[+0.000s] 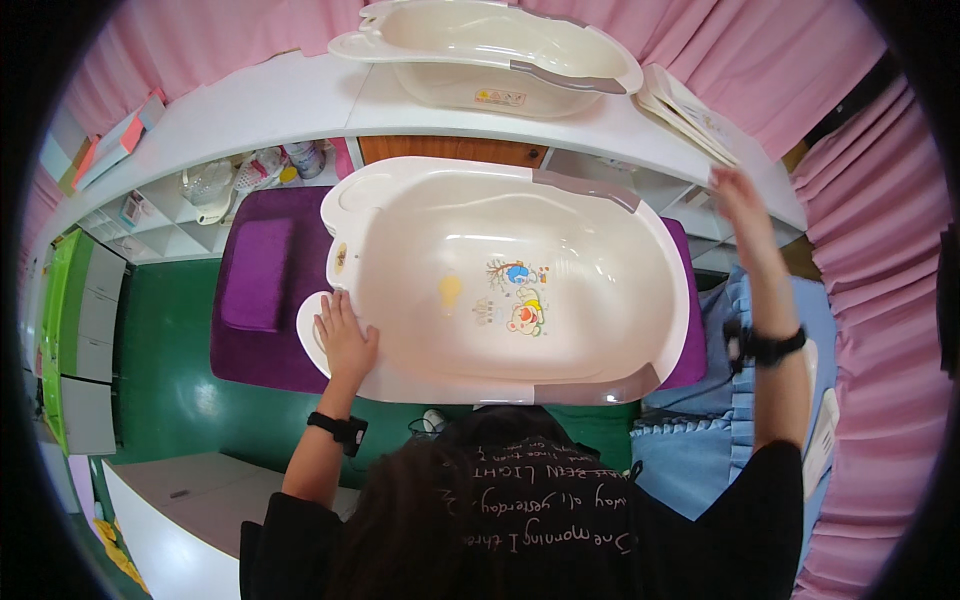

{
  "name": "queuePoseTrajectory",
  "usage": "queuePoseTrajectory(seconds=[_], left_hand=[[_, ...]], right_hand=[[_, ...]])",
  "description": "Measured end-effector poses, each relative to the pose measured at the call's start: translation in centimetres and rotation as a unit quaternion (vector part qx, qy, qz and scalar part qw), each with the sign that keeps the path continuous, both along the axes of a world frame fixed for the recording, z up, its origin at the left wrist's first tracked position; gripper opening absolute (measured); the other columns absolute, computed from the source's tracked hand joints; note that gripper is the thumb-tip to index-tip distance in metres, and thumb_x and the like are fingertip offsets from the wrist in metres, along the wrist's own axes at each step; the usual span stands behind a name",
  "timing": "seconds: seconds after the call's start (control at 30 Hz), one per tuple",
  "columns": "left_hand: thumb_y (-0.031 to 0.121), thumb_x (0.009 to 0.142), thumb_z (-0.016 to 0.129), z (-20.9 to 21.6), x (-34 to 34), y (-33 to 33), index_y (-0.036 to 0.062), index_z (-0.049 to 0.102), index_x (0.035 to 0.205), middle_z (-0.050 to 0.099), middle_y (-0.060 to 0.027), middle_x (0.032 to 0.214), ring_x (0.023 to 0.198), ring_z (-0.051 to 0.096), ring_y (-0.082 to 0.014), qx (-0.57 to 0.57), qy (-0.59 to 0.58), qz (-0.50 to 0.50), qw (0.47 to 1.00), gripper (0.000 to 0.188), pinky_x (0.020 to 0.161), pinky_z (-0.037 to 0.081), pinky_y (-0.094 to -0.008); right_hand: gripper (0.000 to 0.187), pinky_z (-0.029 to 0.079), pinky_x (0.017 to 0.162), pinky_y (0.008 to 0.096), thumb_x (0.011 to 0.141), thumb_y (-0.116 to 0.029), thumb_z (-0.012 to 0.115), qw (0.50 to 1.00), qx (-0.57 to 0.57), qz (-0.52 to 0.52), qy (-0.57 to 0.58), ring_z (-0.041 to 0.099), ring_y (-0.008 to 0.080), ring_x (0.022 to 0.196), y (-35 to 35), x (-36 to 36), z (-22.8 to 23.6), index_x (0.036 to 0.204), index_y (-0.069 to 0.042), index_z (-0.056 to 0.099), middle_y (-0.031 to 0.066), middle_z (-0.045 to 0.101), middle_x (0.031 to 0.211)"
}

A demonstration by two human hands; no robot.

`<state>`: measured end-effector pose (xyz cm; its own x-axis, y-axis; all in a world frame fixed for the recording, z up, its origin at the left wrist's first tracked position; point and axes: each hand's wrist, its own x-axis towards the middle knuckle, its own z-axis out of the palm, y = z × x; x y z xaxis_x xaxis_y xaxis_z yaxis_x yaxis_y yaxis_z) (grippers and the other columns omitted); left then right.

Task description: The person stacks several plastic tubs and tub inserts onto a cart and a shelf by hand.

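A large cream baby bathtub (600,300) lies in front of me, with brown grip strips on its rim and bear cartoon prints inside. My left hand (345,338) rests on the tub's near left rim, fingers stretched over the edge. Raised off to the right, my right hand (742,205) is apart from the tub. It looks blurred, its fingers reaching out with nothing visible in them. The closest things to it are the white counter's right end and several flat cream panels (690,112) lying there.
Under the tub is a purple padded bed (222,350) with a purple pillow (258,275). A second cream bathtub (470,60) stands on the curved white counter (250,100). Blue ruffled cloth (690,440) lies at right, grey cabinets (88,370) stand left, and pink curtains (870,400) surround.
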<state>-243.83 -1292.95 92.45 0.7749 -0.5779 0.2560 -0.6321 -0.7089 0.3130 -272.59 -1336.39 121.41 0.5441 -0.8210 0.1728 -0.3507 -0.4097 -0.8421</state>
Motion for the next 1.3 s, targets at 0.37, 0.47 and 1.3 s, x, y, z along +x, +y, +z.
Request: queuePoseTrajectory(seconds=[0.37, 0.47, 1.3], left_hand=[[0.021, 0.069, 0.058, 0.4, -2.3, 1.9, 0.0014, 0.031, 0.134, 0.032, -0.016, 0.139, 0.134, 0.018, -0.0337, -0.017, 0.037, 0.056, 0.998, 0.073, 0.109, 0.009, -0.0501], [0.022, 0.068, 0.059, 0.9, -3.4, 2.0, 0.0033, 0.033, 0.133, 0.033, -0.0147, 0.138, 0.134, 0.02, -0.0325, -0.008, 0.055, 0.041, 0.998, 0.072, 0.109, 0.011, -0.05], [0.021, 0.066, 0.06, 2.4, -4.9, 1.5, 0.006, 0.037, 0.131, 0.038, -0.0138, 0.133, 0.133, 0.023, -0.0326, -0.034, 0.063, 0.037, 0.997, 0.07, 0.108, 0.015, -0.0513]], right_hand=[[0.026, 0.048, 0.073, 0.0411, 0.082, -0.03, 0.057, 0.945, 0.321, 0.057, -0.037, 0.051, 0.0241, 0.079, -12.4, 24.8, -9.1, 0.093, -0.008, 0.046, 0.0096, 0.05, 0.085], [0.068, 0.044, 0.088, 0.0444, 0.085, -0.033, 0.056, 0.905, 0.41, 0.027, -0.109, 0.047, 0.0321, 0.102, -17.2, 26.6, -16.4, 0.133, -0.001, 0.021, 0.0211, 0.039, 0.121], [0.024, 0.025, 0.032, 0.0163, 0.08, -0.033, 0.06, 0.75, 0.583, -0.05, -0.309, 0.053, 0.0133, 0.049, -17.1, 23.3, -17.9, 0.082, -0.01, 0.055, 0.0053, 0.059, 0.068]])
